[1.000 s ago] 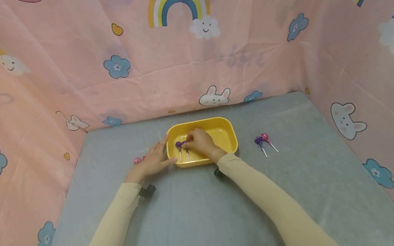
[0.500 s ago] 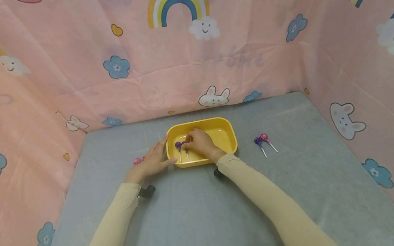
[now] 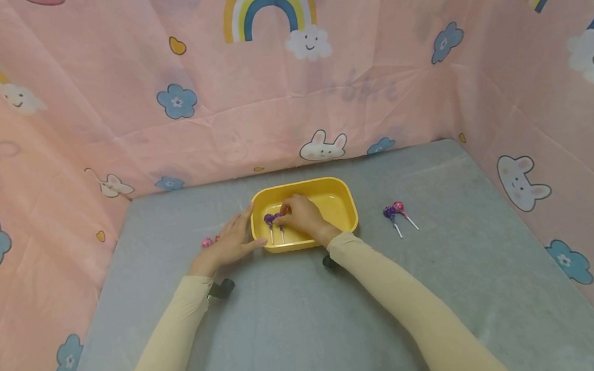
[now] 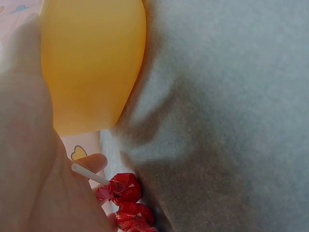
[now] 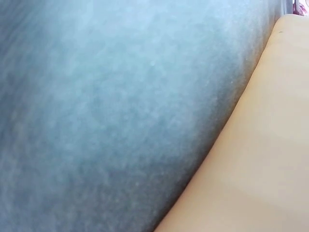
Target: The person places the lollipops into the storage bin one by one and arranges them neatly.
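Observation:
A yellow tray [image 3: 335,206] stands on the table, with two purple-wrapped lollipops lying side by side at its left end. My right hand [image 3: 304,214] reaches inside and pinches the head of the right-hand purple lollipop [image 3: 281,229]. To its left lies the other purple lollipop [image 3: 269,220], stick toward me. Spread along the tray's left wall, my left hand [image 3: 229,243] touches the rim with its fingers and thumb. Behind that hand are red-wrapped lollipops [image 4: 126,188], partly hidden in the head view. The right wrist view shows no fingers.
Right of the tray, a purple lollipop [image 3: 392,215] and a pink lollipop [image 3: 400,207] lie with their heads together. The grey table [image 3: 295,322] ends at pink printed cloth [image 3: 212,128] hanging behind and at both sides.

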`<action>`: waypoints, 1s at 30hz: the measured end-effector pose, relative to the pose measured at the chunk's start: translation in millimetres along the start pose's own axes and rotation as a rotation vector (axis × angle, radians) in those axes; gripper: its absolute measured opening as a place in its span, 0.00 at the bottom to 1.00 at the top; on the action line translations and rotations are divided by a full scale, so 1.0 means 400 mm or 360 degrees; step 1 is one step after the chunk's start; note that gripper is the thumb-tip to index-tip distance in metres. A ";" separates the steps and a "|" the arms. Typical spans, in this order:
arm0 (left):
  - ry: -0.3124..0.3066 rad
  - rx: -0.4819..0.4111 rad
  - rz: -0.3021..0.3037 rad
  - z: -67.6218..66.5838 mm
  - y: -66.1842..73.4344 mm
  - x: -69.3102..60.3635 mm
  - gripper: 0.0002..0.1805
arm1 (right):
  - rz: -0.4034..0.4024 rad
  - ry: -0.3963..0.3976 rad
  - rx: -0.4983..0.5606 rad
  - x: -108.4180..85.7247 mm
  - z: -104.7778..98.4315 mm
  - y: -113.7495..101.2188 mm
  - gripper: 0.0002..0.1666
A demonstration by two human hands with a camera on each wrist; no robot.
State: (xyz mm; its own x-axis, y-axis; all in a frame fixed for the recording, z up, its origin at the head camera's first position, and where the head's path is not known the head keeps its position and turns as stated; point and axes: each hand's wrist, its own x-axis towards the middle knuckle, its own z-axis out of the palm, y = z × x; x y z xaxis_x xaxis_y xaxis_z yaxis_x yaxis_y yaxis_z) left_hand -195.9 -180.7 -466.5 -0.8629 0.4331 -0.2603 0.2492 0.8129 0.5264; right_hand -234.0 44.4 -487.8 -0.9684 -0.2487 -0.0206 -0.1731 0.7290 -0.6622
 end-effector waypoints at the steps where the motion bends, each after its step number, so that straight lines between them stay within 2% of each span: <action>1: 0.0000 -0.0002 0.0002 0.000 0.000 0.000 0.55 | -0.0001 -0.0001 0.0001 0.000 0.000 0.000 0.18; 21: 0.0004 0.0015 -0.0005 0.004 -0.007 0.003 0.56 | 0.0036 -0.0014 0.0053 -0.001 0.000 0.000 0.19; 27: 0.0014 0.0025 0.0004 0.010 -0.018 0.013 0.58 | 0.0043 -0.0051 0.0051 -0.001 -0.010 -0.001 0.23; 30: 0.0012 0.0032 -0.0022 0.014 -0.024 0.017 0.58 | 0.0045 -0.0078 0.0046 0.000 -0.016 -0.002 0.26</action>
State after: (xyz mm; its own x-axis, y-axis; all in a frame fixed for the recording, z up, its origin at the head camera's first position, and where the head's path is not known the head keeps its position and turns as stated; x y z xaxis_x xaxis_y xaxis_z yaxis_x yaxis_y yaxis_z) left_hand -201.7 -183.4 -477.7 -0.8695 0.4192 -0.2614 0.2461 0.8263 0.5066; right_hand -234.9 48.0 -482.4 -0.9627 -0.2596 -0.0760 -0.1397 0.7179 -0.6820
